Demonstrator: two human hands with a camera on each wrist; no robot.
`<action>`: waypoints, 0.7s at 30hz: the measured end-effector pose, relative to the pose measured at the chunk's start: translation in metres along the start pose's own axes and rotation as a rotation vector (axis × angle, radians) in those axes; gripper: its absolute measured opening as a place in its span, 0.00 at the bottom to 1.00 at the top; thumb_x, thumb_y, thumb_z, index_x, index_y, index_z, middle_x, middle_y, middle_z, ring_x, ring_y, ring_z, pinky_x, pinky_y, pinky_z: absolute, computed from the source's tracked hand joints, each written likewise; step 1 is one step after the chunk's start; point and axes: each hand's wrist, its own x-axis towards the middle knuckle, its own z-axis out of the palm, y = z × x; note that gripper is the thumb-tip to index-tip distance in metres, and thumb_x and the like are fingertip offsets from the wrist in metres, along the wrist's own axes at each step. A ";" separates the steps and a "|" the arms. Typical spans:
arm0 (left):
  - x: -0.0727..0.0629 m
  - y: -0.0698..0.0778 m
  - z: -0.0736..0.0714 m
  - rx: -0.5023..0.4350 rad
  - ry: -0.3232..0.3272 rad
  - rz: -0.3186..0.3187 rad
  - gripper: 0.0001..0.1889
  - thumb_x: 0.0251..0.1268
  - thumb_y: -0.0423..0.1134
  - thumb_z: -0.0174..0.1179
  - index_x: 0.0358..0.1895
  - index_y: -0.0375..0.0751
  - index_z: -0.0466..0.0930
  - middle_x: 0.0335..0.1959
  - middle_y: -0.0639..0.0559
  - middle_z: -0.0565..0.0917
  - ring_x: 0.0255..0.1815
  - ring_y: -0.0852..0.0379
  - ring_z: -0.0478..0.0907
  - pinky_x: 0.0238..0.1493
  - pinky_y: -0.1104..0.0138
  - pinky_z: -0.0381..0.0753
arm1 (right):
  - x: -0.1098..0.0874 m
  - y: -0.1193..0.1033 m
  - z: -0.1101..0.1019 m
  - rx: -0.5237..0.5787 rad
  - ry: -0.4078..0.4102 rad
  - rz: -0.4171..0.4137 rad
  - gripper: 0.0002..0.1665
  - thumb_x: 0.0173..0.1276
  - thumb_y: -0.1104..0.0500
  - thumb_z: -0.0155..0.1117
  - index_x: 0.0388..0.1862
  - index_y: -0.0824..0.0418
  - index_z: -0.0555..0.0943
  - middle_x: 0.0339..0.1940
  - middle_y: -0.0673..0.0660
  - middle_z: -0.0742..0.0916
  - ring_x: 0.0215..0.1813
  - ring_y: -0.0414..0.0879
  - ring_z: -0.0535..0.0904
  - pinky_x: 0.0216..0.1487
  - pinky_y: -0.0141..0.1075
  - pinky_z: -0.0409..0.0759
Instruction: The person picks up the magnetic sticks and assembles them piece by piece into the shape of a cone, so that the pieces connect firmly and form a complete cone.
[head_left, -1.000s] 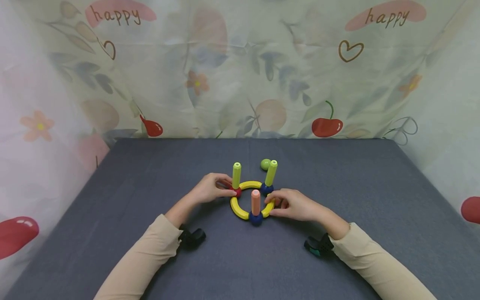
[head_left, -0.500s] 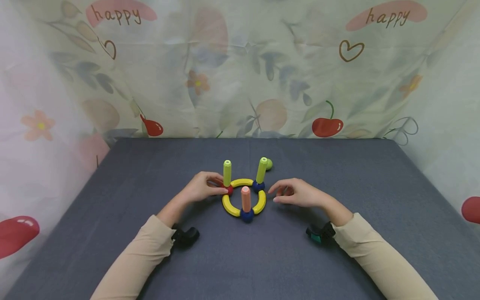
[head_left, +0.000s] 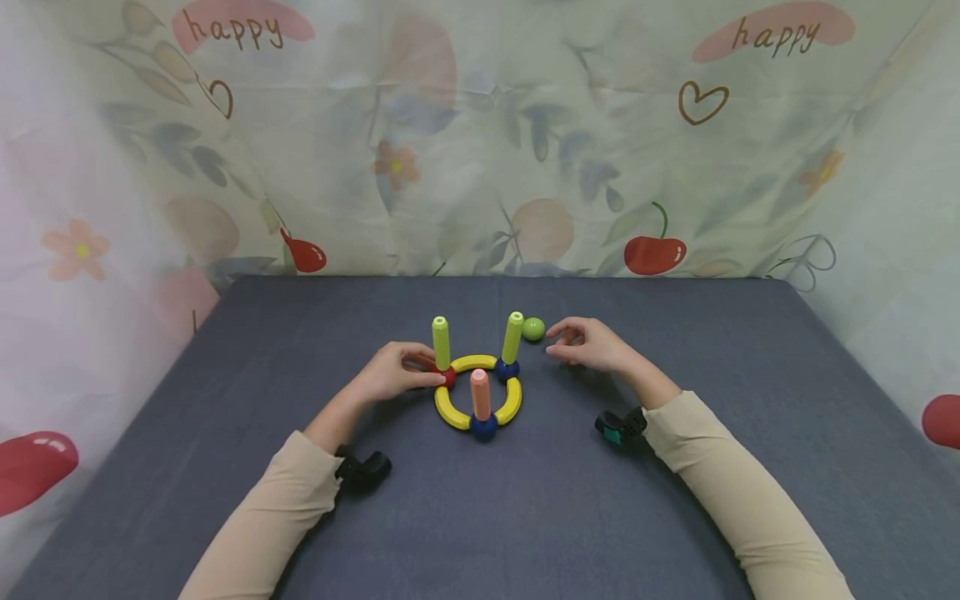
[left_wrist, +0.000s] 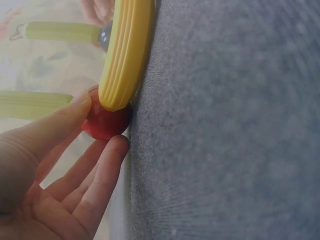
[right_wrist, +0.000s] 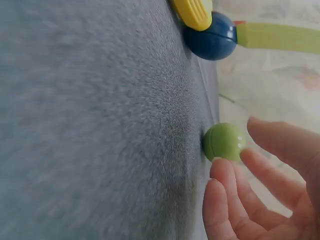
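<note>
A ring of curved yellow rods (head_left: pixel 452 412) joined by balls lies on the dark cloth. Its red ball (left_wrist: pixel 107 120) is pinched between the thumb and fingers of my left hand (head_left: pixel 392 372). From the red ball rises a green rod (head_left: pixel 441 343); another green rod (head_left: pixel 512 337) stands on a blue ball (head_left: pixel 507 369) at the back. A salmon rod (head_left: pixel 480 395) stands on the front blue ball (head_left: pixel 483 427). My right hand (head_left: pixel 588 343), fingers loosely bent and holding nothing, is just right of a loose green ball (head_left: pixel 533 329).
Dark grey cloth (head_left: pixel 525 517) covers the table. A printed curtain (head_left: pixel 480 150) hangs behind it and along both sides. Black wrist cameras (head_left: pixel 621 427) sit below each wrist.
My right hand has let go of the ring's right yellow rod and moved back towards the green ball. My left hand has shifted the ring left and slightly back.
</note>
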 end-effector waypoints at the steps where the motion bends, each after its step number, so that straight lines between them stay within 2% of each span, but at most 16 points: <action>1: 0.000 0.000 0.000 -0.001 0.000 0.000 0.16 0.56 0.42 0.66 0.48 0.41 0.81 0.49 0.41 0.83 0.50 0.47 0.80 0.47 0.59 0.80 | 0.002 -0.001 0.001 0.014 0.012 0.017 0.24 0.65 0.55 0.62 0.57 0.63 0.74 0.43 0.62 0.82 0.35 0.46 0.80 0.37 0.34 0.78; 5: 0.001 -0.001 0.000 -0.002 0.001 0.003 0.16 0.56 0.42 0.66 0.47 0.41 0.81 0.49 0.41 0.83 0.50 0.47 0.80 0.48 0.59 0.80 | 0.012 -0.004 0.004 0.059 0.044 0.069 0.27 0.66 0.54 0.61 0.61 0.60 0.71 0.50 0.64 0.79 0.40 0.48 0.81 0.42 0.36 0.81; 10: 0.002 -0.002 0.000 -0.004 -0.001 0.005 0.16 0.56 0.41 0.66 0.47 0.41 0.81 0.49 0.42 0.82 0.51 0.47 0.80 0.48 0.59 0.80 | 0.023 -0.007 0.009 0.116 0.065 0.111 0.30 0.65 0.54 0.62 0.64 0.58 0.68 0.55 0.66 0.76 0.43 0.50 0.81 0.44 0.37 0.82; 15: 0.002 -0.002 0.001 -0.006 -0.001 -0.005 0.16 0.55 0.42 0.67 0.47 0.41 0.81 0.49 0.42 0.83 0.51 0.47 0.79 0.48 0.59 0.80 | 0.030 -0.010 0.013 0.146 0.081 0.126 0.34 0.64 0.55 0.62 0.67 0.58 0.64 0.58 0.68 0.73 0.41 0.50 0.81 0.43 0.37 0.82; 21: 0.002 -0.001 0.001 -0.004 0.000 -0.024 0.17 0.55 0.43 0.67 0.47 0.42 0.81 0.49 0.43 0.82 0.51 0.48 0.79 0.48 0.59 0.80 | 0.043 -0.013 0.017 0.112 0.091 0.129 0.36 0.64 0.54 0.63 0.69 0.55 0.63 0.58 0.68 0.74 0.41 0.50 0.81 0.39 0.35 0.81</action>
